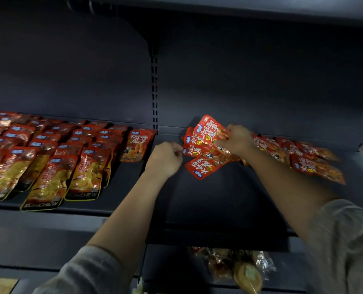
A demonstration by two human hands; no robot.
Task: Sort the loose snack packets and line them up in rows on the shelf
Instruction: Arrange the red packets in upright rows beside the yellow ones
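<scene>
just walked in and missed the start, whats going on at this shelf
A person is sorting red snack packets on a dark shelf. The right hand grips a fanned bunch of red packets above the shelf's bare middle, and the left hand pinches the bunch's left edge. To the left, packets already lie in neat rows, with a single red packet at their right end. A loose pile on the right is not yet sorted.

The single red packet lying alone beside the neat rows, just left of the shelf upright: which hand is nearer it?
Left. The left hand sits just right of that single red packet, apart from it. The right hand is farther right, gripping a fan of red packets.
</scene>
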